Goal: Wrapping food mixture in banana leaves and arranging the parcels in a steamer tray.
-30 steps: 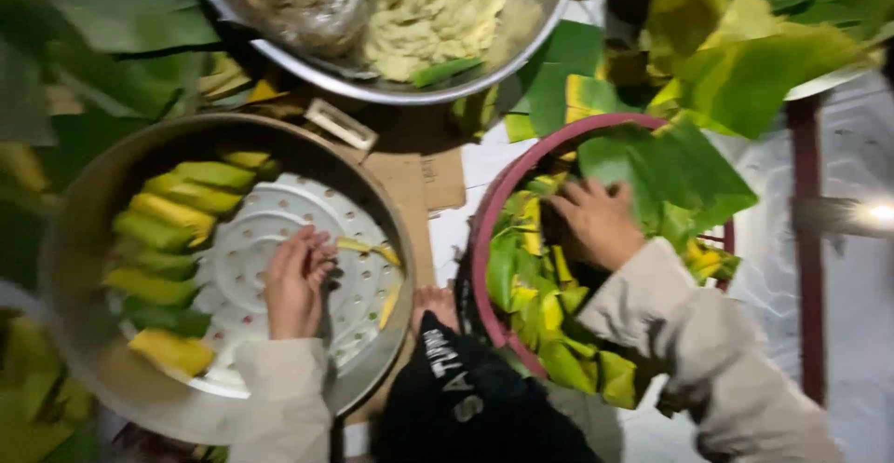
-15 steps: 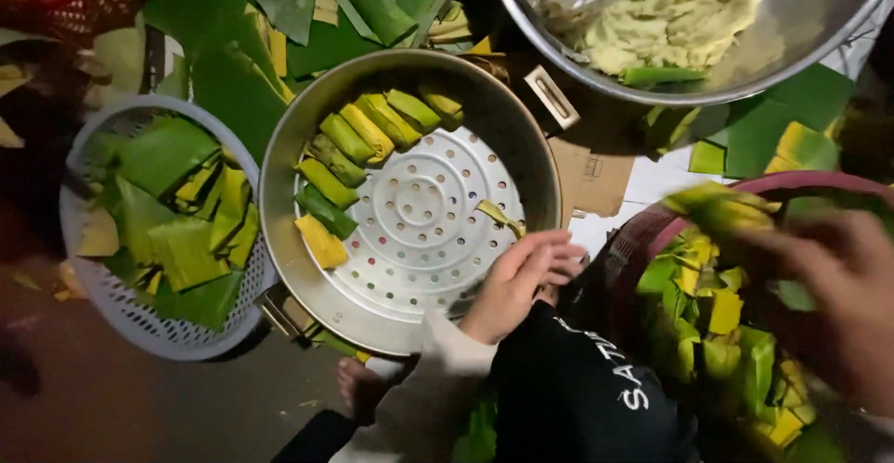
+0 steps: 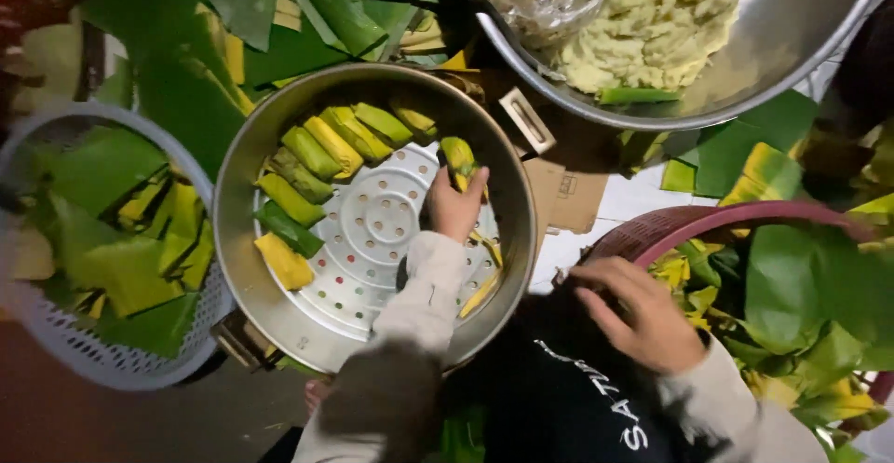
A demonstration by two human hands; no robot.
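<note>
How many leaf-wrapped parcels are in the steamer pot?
About 9 leaf-wrapped parcels: eight line the steamer pot along its left and top edge, one is in the left hand. Others may be hidden.

A dark floor is seen at the lower left. Flattened cardboard is laid over a pale surface at the centre. Green leaves are strewn across the top. Dim, artificial light is cast.

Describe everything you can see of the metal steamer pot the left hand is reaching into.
The steamer pot is round, silvery metal, seen from above, on the ground. Inside lies a pale perforated tray. Green and yellow leaf-wrapped parcels line its far and left edge. The left hand sets another parcel on the tray. A white basket touches its left side.
</note>
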